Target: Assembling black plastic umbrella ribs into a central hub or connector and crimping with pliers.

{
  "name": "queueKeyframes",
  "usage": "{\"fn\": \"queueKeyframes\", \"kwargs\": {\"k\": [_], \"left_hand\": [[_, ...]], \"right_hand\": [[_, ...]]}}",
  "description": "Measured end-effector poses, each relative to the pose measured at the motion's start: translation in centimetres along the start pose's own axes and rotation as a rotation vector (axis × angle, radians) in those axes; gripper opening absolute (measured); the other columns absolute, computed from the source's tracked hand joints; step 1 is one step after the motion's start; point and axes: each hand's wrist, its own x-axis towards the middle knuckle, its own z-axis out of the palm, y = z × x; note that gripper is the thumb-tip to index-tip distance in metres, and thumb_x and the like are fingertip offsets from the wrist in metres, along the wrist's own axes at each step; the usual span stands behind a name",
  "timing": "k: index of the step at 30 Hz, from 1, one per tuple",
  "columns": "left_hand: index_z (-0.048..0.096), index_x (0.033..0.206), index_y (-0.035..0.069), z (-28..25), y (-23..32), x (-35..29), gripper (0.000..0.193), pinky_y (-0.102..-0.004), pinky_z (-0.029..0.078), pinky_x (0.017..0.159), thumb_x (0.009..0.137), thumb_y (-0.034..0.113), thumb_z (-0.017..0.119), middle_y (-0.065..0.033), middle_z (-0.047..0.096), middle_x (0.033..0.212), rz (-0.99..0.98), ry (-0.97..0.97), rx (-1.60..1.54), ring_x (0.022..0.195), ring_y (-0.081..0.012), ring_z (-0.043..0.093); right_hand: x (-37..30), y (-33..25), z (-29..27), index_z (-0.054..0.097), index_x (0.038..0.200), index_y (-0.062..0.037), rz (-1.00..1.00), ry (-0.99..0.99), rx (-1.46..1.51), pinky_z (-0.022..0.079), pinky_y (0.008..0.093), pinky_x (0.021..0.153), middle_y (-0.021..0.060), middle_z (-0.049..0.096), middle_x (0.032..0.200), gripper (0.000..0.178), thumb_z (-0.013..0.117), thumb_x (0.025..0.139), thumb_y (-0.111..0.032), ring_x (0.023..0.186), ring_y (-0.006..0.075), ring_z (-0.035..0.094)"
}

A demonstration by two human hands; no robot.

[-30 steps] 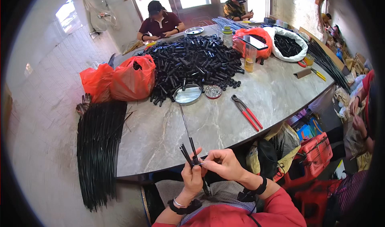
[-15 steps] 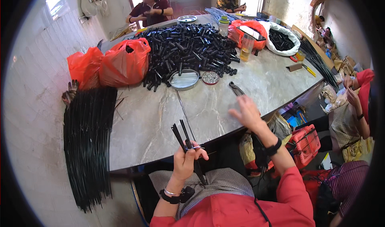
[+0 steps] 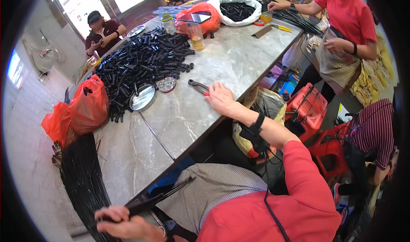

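My left hand [image 3: 124, 222], low at the left, is closed around a slim bundle of black rods [image 3: 164, 195] that slants up to the right across my lap; its motion blurs the fingers. At the table's near edge, my right hand [image 3: 221, 100] grips the red handles of a pair of pincers [image 3: 198, 86]. Their dark jaws lie on the tabletop, pointing away to the left. Farther left are a round tin of small metal pieces [image 3: 167, 84] and a shiny metal dish [image 3: 142, 98].
Black tubes [image 3: 143, 62] are heaped on the marbled table [image 3: 171, 113]. Red bags [image 3: 89, 103] and long black rods [image 3: 81, 178] lie at the left. A plastic cup [image 3: 196, 39] and a white sack [image 3: 235, 9] stand beyond. A co-worker in red [image 3: 348, 19] is at the right.
My right hand has come down onto the pincers and closed on their handles. My left hand has moved down and left with the black rods, now tilted lower. The view has swung right.
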Motion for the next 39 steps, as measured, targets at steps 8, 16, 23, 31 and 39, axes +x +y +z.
{"fn": "queueKeyframes", "kwargs": {"k": [8,16,23,31,39], "left_hand": [[0.05,0.091,0.009,2.0,1.2,-1.3,0.067,-0.0214,0.015,0.04,0.08,0.075,0.039,0.0043,0.031,0.057,-0.138,-0.343,-0.332,0.043,-0.0044,0.021],[0.052,0.089,0.001,5.0,-3.2,-6.0,0.088,-0.0217,0.021,0.039,0.073,0.084,0.027,0.0045,0.031,0.048,-0.257,-0.715,-0.059,0.04,-0.0055,0.027],[0.059,0.092,-0.005,4.5,-2.2,-7.0,0.086,-0.0188,0.023,0.04,0.086,0.073,0.023,0.007,0.035,0.048,-0.151,-0.796,-0.009,0.041,-0.002,0.031],[0.062,0.092,-0.007,4.1,-2.5,-7.1,0.094,-0.0177,0.024,0.038,0.084,0.076,0.021,0.0072,0.036,0.046,-0.281,-0.845,0.036,0.04,-0.0016,0.033],[0.064,0.088,-0.007,4.2,-3.6,-6.8,0.09,-0.0179,0.023,0.037,0.086,0.073,0.022,0.0068,0.038,0.046,-0.265,-0.855,0.079,0.039,-0.0014,0.034]], "right_hand": [[-2.8,3.6,-8.4,0.053,0.122,-0.0013,0.046,-0.313,0.988,0.042,0.0262,0.056,-0.0021,0.053,0.072,0.037,0.055,0.093,-0.025,0.063,0.0088,0.051],[-11.3,-3.7,-16.3,0.045,0.13,0.0025,-0.171,-0.681,1.277,0.047,0.0234,0.071,0.0071,0.062,0.101,0.039,0.052,0.093,-0.009,0.085,0.0102,0.058],[-14.4,-6.5,-18.2,0.043,0.129,-0.0003,-0.534,-0.63,0.996,0.047,0.0343,0.079,0.0192,0.062,0.101,0.046,0.058,0.086,-0.004,0.091,0.0329,0.061],[-14.5,-7.1,-18.3,0.045,0.129,-0.0011,-0.681,-0.169,0.5,0.046,0.0405,0.086,0.019,0.059,0.113,0.051,0.06,0.08,-0.001,0.1,0.0341,0.058],[-13.6,-7.5,-18.4,0.047,0.129,-0.0001,-0.679,-0.068,0.202,0.047,0.0377,0.081,0.0163,0.056,0.113,0.052,0.056,0.077,0.002,0.101,0.0297,0.056]]}}
